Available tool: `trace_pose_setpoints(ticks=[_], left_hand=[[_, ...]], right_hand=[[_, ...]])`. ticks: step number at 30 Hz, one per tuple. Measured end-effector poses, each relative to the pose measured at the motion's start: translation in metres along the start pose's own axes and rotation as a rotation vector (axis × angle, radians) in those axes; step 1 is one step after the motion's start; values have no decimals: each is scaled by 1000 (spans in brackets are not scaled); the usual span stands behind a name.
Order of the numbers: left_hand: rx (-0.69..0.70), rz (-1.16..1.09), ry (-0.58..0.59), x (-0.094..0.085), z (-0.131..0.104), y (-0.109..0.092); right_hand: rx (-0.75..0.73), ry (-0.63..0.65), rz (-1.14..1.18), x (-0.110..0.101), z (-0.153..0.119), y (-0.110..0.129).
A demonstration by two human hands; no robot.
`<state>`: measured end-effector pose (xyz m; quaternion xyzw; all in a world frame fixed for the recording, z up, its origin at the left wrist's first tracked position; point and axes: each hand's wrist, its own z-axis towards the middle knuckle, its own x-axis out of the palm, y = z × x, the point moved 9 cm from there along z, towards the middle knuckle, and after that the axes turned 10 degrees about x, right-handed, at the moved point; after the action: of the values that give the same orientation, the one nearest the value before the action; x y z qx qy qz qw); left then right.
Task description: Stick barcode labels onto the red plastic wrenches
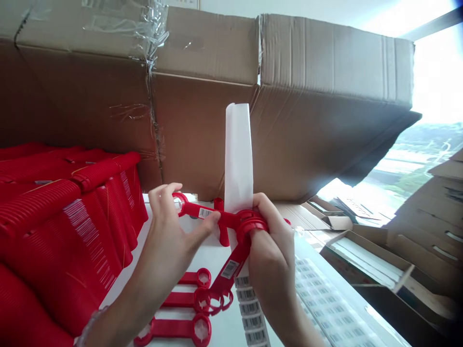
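My left hand [170, 229] has its thumb pressed on a red plastic ring-ended piece [193, 210] that bears a small barcode label, with the fingers curled by its far ring. My right hand [269, 246] grips the ring ends of several such pieces together; another labelled one [229, 269] hangs down from it. A strip of barcode labels [249, 308] runs below the right hand, and its white backing [238, 154] stands up above. On the white table lie more red ring-ended pieces [173, 328], side by side.
Long stacks of red pieces [90, 217] fill the left side. A large cardboard box [202, 125] rises behind the hands. Sheets of barcode labels [325, 303] lie at the right. An opened carton [369, 260] with white contents stands farther right, near the window.
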<state>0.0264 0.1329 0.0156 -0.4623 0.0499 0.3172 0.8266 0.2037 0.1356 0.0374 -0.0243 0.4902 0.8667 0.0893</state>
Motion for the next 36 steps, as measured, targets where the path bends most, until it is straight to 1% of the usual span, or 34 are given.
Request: trace_pose_setpoints(ticks=[3,6,8,10,12,15,17,19,21,23,26,28,31,33,34,36], left_hand=[[-92,-184,49,11,-7,3],[-159,-319,102,17,-10,6],[-157,-335,104,14,-8,5],[-146,-339,82,6,-6,5],[-163,-394,92,1,-3,5],[-290,-634,151,1,-3,9],[-353,-805,158,-1,-1,9],[-368,-897,138,-6,2,8],[-364,-937,133,-8,4,8],[-384,-960,182,-5,2,8],[-402,-992,323,4,-4,5],[-384,-979,346,4,-4,6],[-340,-911,303,0,1,11],[-334,-821,260,-2,4,17],[-326,-742,230,-4,5,20],[-261,-524,103,-16,7,21]], right_hand=[[28,1,40,3,-2,0],[69,-22,44,0,1,-1],[112,-30,60,-4,5,-4],[156,-40,73,-8,9,-8],[189,-50,77,-12,13,-13],[229,-65,75,-16,19,-21],[253,-64,76,-18,23,-25],[286,-50,81,-19,27,-29],[315,-34,86,-20,31,-33],[320,-31,85,-24,33,-34],[305,-34,90,-28,34,-33],[293,-35,94,-29,33,-31],[261,-46,75,-27,30,-24],[231,-50,56,-26,28,-20],[216,-54,46,-25,27,-19],[184,-67,9,-24,25,-18]])
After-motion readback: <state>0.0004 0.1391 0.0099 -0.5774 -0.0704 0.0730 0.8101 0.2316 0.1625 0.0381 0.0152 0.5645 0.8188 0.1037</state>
